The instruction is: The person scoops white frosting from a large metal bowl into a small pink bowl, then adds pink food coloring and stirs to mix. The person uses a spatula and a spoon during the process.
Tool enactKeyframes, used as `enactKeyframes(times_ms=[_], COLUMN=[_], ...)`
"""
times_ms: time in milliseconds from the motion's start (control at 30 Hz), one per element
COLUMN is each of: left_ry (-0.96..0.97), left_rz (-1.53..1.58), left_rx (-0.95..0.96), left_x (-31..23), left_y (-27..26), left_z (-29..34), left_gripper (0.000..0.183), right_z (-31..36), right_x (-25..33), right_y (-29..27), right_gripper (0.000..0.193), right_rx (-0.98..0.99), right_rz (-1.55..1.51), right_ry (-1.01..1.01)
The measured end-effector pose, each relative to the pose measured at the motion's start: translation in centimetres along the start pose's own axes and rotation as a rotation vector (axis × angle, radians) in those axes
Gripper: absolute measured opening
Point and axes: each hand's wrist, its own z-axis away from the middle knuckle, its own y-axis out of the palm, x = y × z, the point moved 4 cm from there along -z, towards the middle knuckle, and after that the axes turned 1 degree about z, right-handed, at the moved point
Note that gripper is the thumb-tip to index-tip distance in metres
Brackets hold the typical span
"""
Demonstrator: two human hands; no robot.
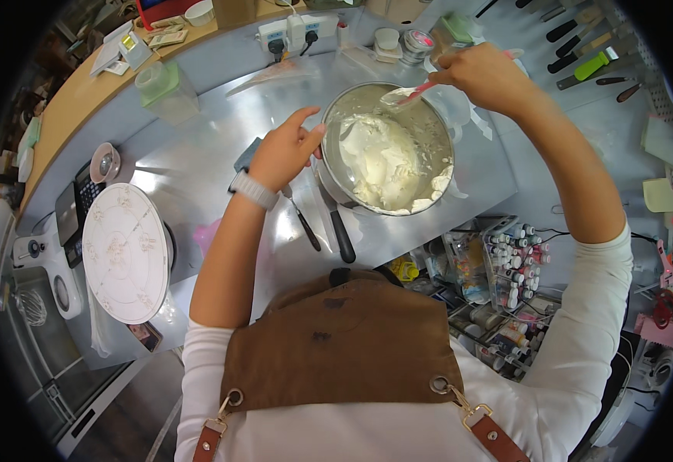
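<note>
The mixing bowl (427, 123) stands on the counter (213, 131), right of the turntable (125, 254), with cream (382, 163) in it and the spatula (412, 94) reaching over its far side. Two handled tools (342, 236) lie before it, slightly left. Jars (417, 43) stand behind it. A small bowl (105, 163) sits behind the turntable. Bottles (515, 262) are right of the mixing bowl, nearer the body.

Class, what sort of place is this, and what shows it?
Probably a baking or cake-decorating workspace: a round silver metal bowl of creamy white mixture, a round white patterned turntable, and a silver wire whisk.
</note>
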Motion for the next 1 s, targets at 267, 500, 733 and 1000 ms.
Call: enactKeyframes(times_ms=[267,500,733,1000], left_ry=[-0.066,-0.082,-0.152,-0.213], left_rz=[0.015,0.082,0.486,0.642], left_rx=[-0.002,-0.129,0.073,0.036], left_x=[0.0,0.3,0.1,0.3], left_y=[0.9,2.2,4.1,5.6], left_z=[-1.0,2.7,4.5,5.6], left_gripper=[0.057,0.060,0.067,0.073], right_z=[3.2,8.8,12.1,16.3], right_x=[0.4,4.2,7.8,8.4], right_y=[-0.1,1.3,3.8,-1.2], right_gripper=[0.026,0.028,0.030,0.054], right_rx=[0.466,0.842,0.286,0.197], right_rz=[-0.141,-1.156,-1.418,-0.521], right_ry=[0.179,0.436,0.748,0.469])
